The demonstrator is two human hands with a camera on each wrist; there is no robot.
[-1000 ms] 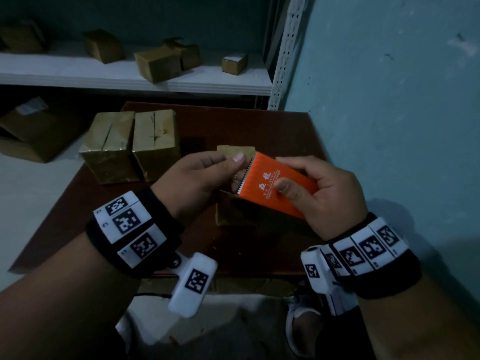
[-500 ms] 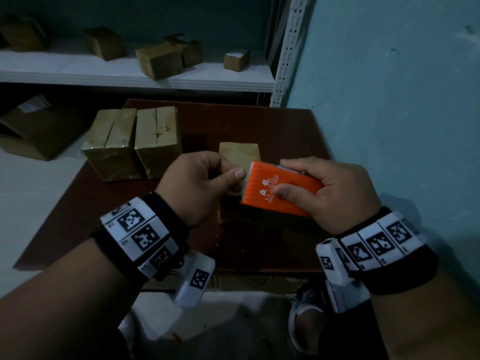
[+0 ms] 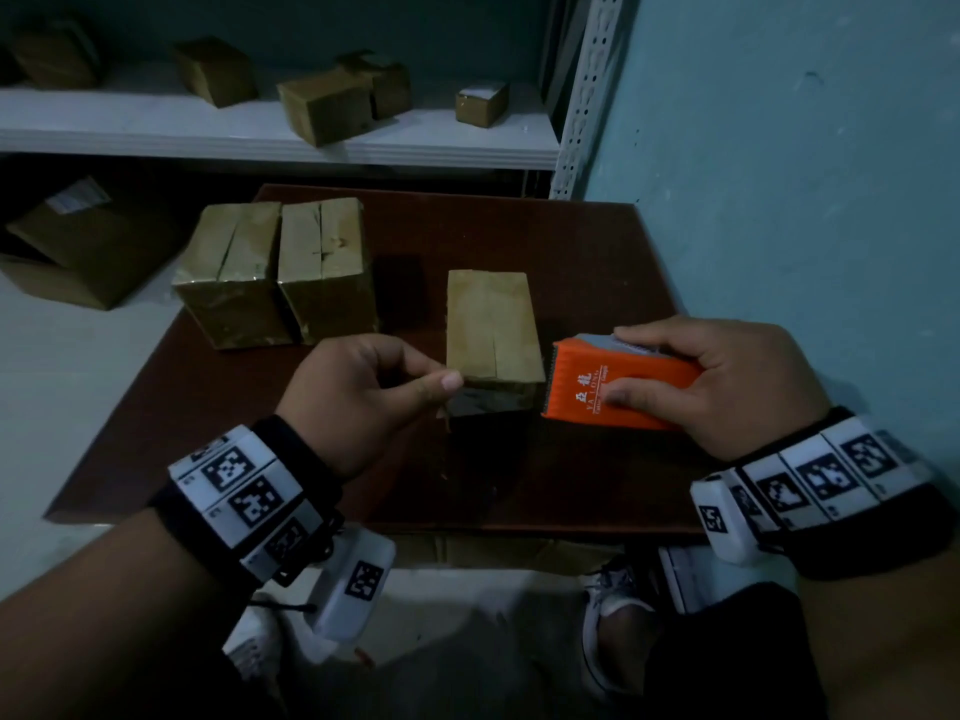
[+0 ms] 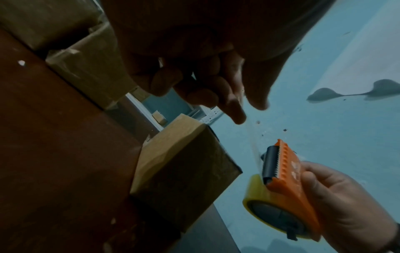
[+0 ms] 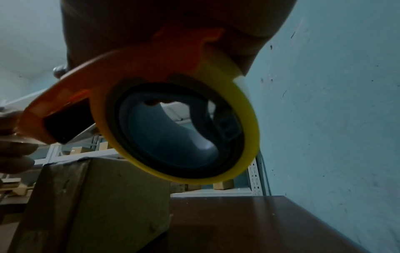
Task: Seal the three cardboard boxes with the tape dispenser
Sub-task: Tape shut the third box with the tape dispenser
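Note:
My right hand [image 3: 691,381] grips an orange tape dispenser [image 3: 618,387] holding a yellow-rimmed tape roll [image 5: 238,119], just right of a small cardboard box [image 3: 491,324] on the dark red table [image 3: 571,252]. My left hand [image 3: 363,392] pinches the free end of clear tape [image 4: 252,142], stretched from the dispenser's [image 4: 288,188] toothed edge across the box's near end. The box's top flaps meet in an open seam. Two larger boxes [image 3: 234,272] [image 3: 324,267] stand side by side at the table's back left.
A white shelf [image 3: 260,132] behind the table carries several small boxes. A bigger carton [image 3: 78,236] lies on the floor at left. The blue wall [image 3: 805,200] runs close along the table's right side. My shoes [image 3: 608,615] show below the table's front edge.
My hands have drawn apart: the dispenser moved right of the small box, the left hand moved left, and tape now stretches between them. The box top is uncovered.

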